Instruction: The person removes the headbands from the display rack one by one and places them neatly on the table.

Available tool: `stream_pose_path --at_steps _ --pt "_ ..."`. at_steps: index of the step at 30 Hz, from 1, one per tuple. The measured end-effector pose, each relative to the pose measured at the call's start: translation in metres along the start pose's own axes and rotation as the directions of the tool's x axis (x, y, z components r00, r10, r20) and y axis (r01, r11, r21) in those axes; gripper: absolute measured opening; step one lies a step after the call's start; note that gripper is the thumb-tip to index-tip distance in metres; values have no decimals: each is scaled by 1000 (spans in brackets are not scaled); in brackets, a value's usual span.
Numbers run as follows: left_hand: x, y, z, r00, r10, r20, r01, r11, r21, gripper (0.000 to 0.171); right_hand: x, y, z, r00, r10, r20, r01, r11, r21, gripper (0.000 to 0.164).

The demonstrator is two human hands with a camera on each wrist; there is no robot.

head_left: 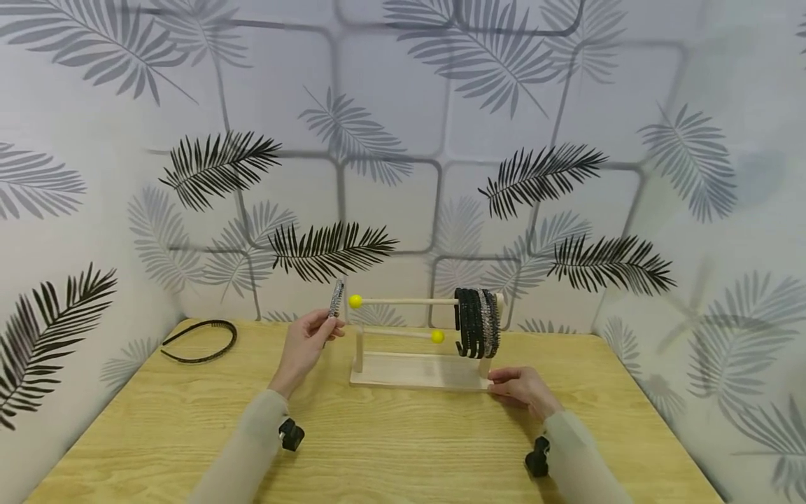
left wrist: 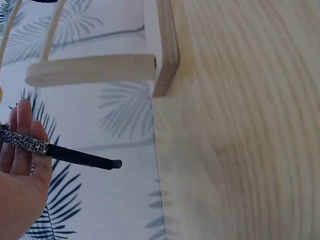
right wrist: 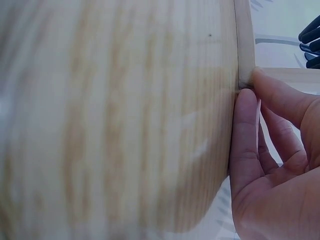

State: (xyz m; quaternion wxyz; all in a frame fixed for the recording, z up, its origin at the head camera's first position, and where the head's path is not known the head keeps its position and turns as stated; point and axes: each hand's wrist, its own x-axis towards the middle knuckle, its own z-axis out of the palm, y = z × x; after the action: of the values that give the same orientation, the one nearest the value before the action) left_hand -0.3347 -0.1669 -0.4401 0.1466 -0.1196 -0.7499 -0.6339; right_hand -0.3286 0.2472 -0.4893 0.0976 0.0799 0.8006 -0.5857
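Observation:
My left hand pinches a headband covered in glittery stones, held up beside the left end of a wooden headband stand. In the left wrist view, one black tip of that headband sticks out past the fingers. At the stand's right end, my right hand grips the corner of the base between thumb and fingers, low at the tabletop. Several black and sparkly headbands hang together at the right of the stand's upper rod, which ends in a yellow ball on the left.
A black toothed headband lies at the table's back left. The stand's lower rod ends in another yellow ball. Behind the wood-grain table rises a wall with a leaf pattern.

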Motion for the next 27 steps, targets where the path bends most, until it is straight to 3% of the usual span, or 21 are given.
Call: stream_pose_path --at_steps 12,18,27 --pt "1 -26 -30 993 -119 2 118 987 113 34 1 0 0 1000 -3 5 3 1000 -22 35" --pt "2 -35 -39 982 -183 -37 187 964 191 37 -1 -1 0 1000 3 4 -3 1000 -18 35" --pt "4 -44 -47 965 -240 -101 258 938 233 35 0 1 -2 1000 -7 10 8 999 -37 34"
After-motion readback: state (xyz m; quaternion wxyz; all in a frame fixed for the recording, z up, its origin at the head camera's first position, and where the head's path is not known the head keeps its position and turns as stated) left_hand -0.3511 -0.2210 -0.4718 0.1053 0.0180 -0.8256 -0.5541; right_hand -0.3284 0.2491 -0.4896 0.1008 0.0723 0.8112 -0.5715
